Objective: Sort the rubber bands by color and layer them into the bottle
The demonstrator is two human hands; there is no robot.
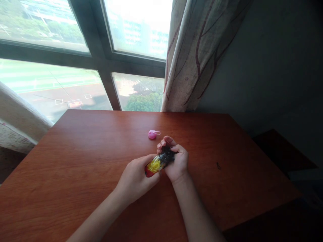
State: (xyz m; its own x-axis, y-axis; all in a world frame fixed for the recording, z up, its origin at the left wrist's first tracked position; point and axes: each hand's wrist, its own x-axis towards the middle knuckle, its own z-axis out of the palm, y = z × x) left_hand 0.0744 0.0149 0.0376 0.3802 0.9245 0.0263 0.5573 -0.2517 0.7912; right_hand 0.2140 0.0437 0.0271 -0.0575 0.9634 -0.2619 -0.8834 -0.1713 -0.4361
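Observation:
My left hand (137, 174) is wrapped round a small clear bottle (158, 161), tilted with its mouth end up and to the right. Red, yellow and black layers of what look like small rubber bands show through its wall. My right hand (178, 164) is cupped at the mouth end, its fingers curled round a clump of black rubber bands (170, 155). Whether some of that clump is still inside the bottle I cannot tell. Just beyond the hands lies a pink round lid (152, 134) with a loop.
A tiny black loop, like a single rubber band (218, 165), lies on the brown wooden table (88, 144) to the right. Behind the table's far edge are a window (101, 60) and a patterned curtain (196, 53). A dark wall stands at the right.

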